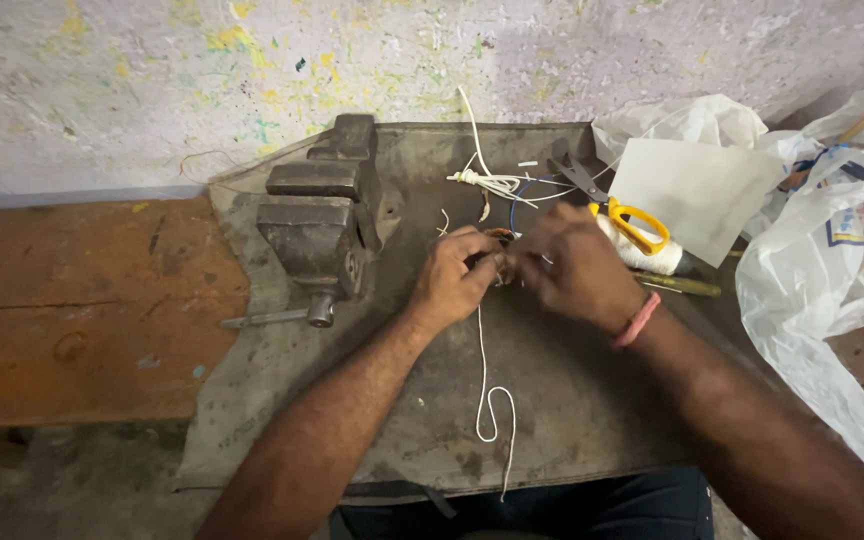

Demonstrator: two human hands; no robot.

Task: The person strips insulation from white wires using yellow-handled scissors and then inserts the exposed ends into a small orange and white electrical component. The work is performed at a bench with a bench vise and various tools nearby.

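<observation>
Both hands meet at mid-counter: my left hand (457, 275) and right hand (572, 265) are curled shut, pinching a small dark part (497, 240) between the fingertips (too hidden to name), close together so the white cord (487, 395) can trail slack toward me. Left stands the vise (317, 225). Right lie yellow-handled scissors (627, 222) and white plastic bags (822, 270), contents unseen.
</observation>
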